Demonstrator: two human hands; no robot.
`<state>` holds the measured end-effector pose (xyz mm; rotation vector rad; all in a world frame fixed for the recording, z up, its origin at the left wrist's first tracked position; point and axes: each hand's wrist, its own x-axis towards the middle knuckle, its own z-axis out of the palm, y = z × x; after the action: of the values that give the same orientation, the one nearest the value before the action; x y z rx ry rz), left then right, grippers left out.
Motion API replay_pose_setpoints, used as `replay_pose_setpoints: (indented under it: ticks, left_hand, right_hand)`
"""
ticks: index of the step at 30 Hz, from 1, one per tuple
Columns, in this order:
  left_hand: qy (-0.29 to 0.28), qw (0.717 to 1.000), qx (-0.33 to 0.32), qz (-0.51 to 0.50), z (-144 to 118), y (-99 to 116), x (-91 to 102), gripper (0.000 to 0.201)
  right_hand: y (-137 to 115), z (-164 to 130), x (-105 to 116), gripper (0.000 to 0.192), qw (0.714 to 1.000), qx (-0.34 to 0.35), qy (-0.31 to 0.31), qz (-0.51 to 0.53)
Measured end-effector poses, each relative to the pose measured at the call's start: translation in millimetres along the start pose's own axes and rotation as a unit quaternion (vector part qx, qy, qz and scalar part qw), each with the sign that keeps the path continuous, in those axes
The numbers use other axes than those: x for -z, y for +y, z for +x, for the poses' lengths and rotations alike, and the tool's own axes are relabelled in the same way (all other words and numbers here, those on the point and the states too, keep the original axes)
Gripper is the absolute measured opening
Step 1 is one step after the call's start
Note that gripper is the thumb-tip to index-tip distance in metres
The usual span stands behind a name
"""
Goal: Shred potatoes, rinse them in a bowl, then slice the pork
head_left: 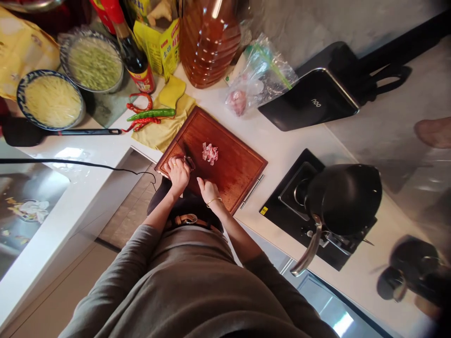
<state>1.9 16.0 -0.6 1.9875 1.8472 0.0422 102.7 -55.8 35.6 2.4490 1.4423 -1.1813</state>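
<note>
Left hand: the left hand (178, 172) is closed around a dark handle, apparently a knife (189, 162), at the near left corner of the cutting board (232, 169); the blade itself is too small to make out.
Right hand: the right hand (208, 190) lies just beside the left, on the near edge of the board, fingers loosely curled and pressed to the wood; it has hold of nothing that I can see. A thin bracelet sits at the wrist.
Meat: a small heap of pink meat (210, 153) lies near the middle of the board, apart from both hands, just beyond the knife.
Progress: judging by the heap, the meat is already cut into small bits; whether finer chopping is left cannot be told. The peppers are whole and untouched.
Board: dark red wood, set at a slant on the white desk (282, 141), its far corner over a yellow cloth (165, 131).
Peppers: one green pepper (155, 113) and several red peppers (141, 123) lie on the cloth, past the board's far left edge.
Bowls: two bowls at the far left of the desk, one with pale shreds (52, 101), one with greenish shreds (94, 63).
Bottles: a sauce bottle (136, 58) and a large oil jug (209, 40) stand along the far edge.
Stove: a black wok (343, 197) sits on the burner to the right of the board, its handle pointing toward the near edge.
Bag: a clear plastic bag (259, 77) lies beyond the board.
</note>
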Motion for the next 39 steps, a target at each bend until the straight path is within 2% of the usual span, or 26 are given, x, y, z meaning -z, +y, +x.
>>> replay_pose_setpoints:
  ticks: [2, 6, 13, 16, 18, 21, 23, 30, 35, 39]
  left_hand:
    - [0.007, 1.000, -0.003, 0.009, 0.3, -1.2, -0.5, 0.033]
    - [0.029, 0.999, -0.014, 0.019, -0.1, -3.3, -3.6, 0.032]
    - [0.101, 0.993, -0.053, 0.019, 1.5, -5.6, -9.9, 0.030]
    - [0.123, 0.988, -0.093, 0.007, 1.3, -6.9, -5.4, 0.029]
    - [0.124, 0.981, -0.147, -0.001, 0.2, -7.5, -0.6, 0.027]
    - [0.091, 0.961, -0.262, -0.009, -0.7, -7.6, 4.2, 0.024]
    - [0.070, 0.947, -0.314, -0.004, 0.7, -7.2, 4.4, 0.024]
    - [0.033, 0.930, -0.366, 0.022, 12.6, -6.4, 4.8, 0.029]
    - [0.054, 0.910, -0.409, 0.042, 16.6, -7.3, 4.1, 0.029]
    - [0.058, 0.909, -0.413, 0.024, 17.7, -8.9, -0.8, 0.028]
  right_hand:
    - [12.8, 2.2, -3.5, 0.058, 0.999, 0.014, 0.019, 0.033]
    - [31.4, 7.5, -5.1, 0.071, 0.990, 0.001, 0.036, 0.138]
    - [40.4, 5.3, 4.3, 0.072, 0.964, -0.053, 0.037, 0.256]
    - [38.9, 1.3, 11.0, 0.073, 0.976, -0.036, 0.067, 0.205]
    - [36.5, -2.1, 14.3, 0.070, 0.988, -0.021, 0.076, 0.132]
    - [31.2, -7.7, 15.1, 0.061, 0.997, -0.027, 0.055, 0.040]
    - [27.2, -10.9, 13.2, 0.058, 0.998, -0.039, 0.040, 0.007]
    - [20.0, -13.4, 12.1, 0.055, 0.998, -0.051, 0.027, -0.017]
    - [24.6, -19.8, 20.3, 0.056, 0.999, -0.052, 0.006, -0.009]
    - [26.6, -22.0, 23.0, 0.061, 0.997, -0.075, -0.022, -0.011]
